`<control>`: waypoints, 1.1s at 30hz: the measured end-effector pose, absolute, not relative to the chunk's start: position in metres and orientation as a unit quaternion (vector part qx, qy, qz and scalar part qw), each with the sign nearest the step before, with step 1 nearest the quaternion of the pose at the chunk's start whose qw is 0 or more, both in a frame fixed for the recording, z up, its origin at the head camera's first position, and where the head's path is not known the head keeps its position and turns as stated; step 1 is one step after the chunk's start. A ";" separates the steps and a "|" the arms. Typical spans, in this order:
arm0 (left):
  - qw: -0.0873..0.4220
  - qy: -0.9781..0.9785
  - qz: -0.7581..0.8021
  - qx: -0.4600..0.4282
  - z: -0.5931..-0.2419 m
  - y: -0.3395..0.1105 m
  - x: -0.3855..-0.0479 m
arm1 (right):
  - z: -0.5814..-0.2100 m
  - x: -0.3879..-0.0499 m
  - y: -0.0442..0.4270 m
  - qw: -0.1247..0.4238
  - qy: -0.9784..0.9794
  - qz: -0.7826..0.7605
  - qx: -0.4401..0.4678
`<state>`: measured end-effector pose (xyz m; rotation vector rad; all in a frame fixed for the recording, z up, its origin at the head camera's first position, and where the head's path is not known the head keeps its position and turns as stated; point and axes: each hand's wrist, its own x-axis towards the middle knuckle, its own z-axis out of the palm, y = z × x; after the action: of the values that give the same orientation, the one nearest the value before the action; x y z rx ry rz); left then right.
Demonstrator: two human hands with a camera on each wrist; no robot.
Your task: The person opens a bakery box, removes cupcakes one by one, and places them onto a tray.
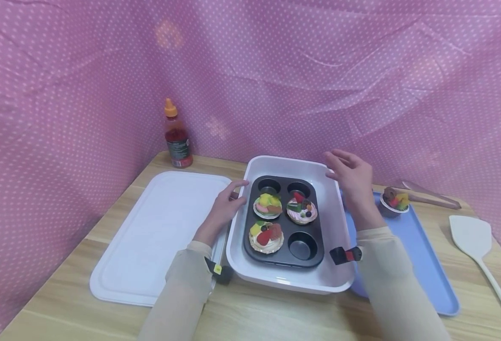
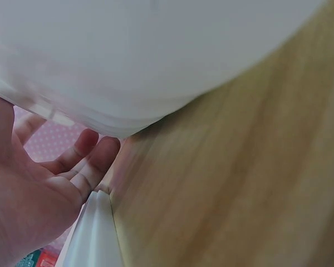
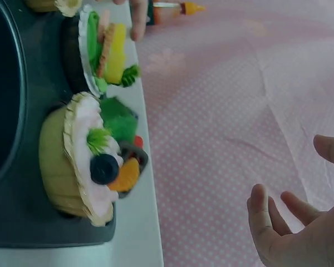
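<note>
A dark muffin pan (image 1: 290, 262) lies inside a deep white tray (image 1: 272, 279). Three fruit-topped toy tarts sit in its cups: one with yellow pieces (image 1: 268, 204), one with a strawberry (image 1: 266, 237), and a pink-creamed one (image 3: 89, 161) at the right. My left hand (image 1: 225, 206) is at the tray's left rim, fingers loosely bent; in the left wrist view its fingertips (image 2: 108, 147) lie against or very near the outer wall. Above the tray's right rim my right hand (image 1: 353, 177) hangs in the air, fingers relaxed and holding nothing.
At left lies a white lid-like board (image 1: 161, 227); behind it stands a sauce bottle (image 1: 177, 137). On the right, a blue tray (image 1: 421, 255) bears a fruit-topped cupcake (image 1: 393, 203). Tongs (image 1: 433, 195) and a white spatula (image 1: 472, 237) lie beyond. Pink dotted cloth (image 1: 250, 85) encloses the table.
</note>
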<state>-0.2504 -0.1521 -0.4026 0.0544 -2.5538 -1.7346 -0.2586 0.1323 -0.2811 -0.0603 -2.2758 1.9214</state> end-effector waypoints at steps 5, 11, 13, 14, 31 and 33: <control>0.017 -0.825 -0.565 0.021 -0.401 -0.151 -0.250 | -0.286 -0.257 0.118 0.064 -0.792 0.607 0.001; 0.026 -0.827 -0.562 0.016 -0.401 -0.150 -0.249 | -0.295 -0.258 0.100 0.036 -0.807 0.589 0.023; 0.026 -0.826 -0.563 0.017 -0.401 -0.150 -0.250 | -0.297 -0.259 0.095 0.031 -0.810 0.584 0.031; 0.026 -0.826 -0.564 0.017 -0.401 -0.150 -0.250 | -0.298 -0.259 0.093 0.027 -0.813 0.581 0.036; 0.023 -0.827 -0.562 0.018 -0.402 -0.151 -0.249 | -0.327 -0.260 0.068 -0.047 -0.851 0.505 0.137; 0.021 -0.827 -0.562 0.018 -0.402 -0.151 -0.249 | -0.329 -0.260 0.067 -0.047 -0.851 0.503 0.145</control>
<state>-0.2488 -0.1510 -0.4017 0.0552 -2.5629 -1.7418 -0.2596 0.0668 -0.3292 0.4683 -2.7556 1.6281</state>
